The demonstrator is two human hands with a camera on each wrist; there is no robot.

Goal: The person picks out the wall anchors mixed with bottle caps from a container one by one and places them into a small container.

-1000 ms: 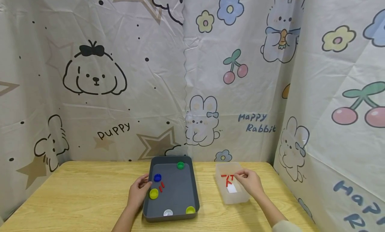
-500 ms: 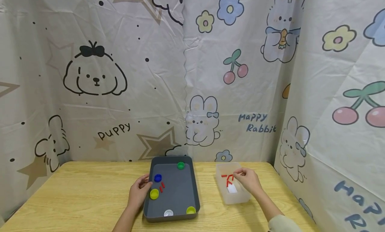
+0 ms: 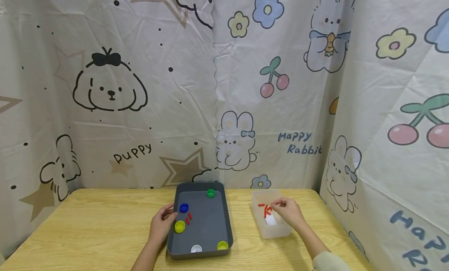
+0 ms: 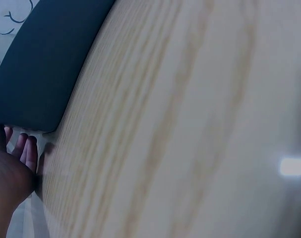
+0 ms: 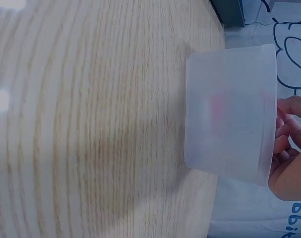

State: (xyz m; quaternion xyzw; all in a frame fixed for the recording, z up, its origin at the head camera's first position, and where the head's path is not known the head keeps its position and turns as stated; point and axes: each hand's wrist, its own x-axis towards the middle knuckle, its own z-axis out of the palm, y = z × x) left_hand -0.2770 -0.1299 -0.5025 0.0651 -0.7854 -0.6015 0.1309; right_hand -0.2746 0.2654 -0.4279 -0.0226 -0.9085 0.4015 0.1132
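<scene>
Snagging or spilling a neighbour is the likely risk, since the red sticks (image 3: 265,214) lie crowded in the bin (image 3: 277,232) near the table (image 3: 105,220)'s far right corner; whether the right hand (image 3: 290,213)'s fingers pinch one, or the left hand (image 3: 161,223)'s grasp the tray (image 3: 208,228), I cannot tell.

Tray (image 3: 208,224) of caps (image 3: 180,226) left of box (image 3: 275,233) of sticks (image 3: 265,214).

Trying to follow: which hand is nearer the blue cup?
Left. The left hand holds the tray beside the blue cup; the right hand is farther, at the clear box.
</scene>
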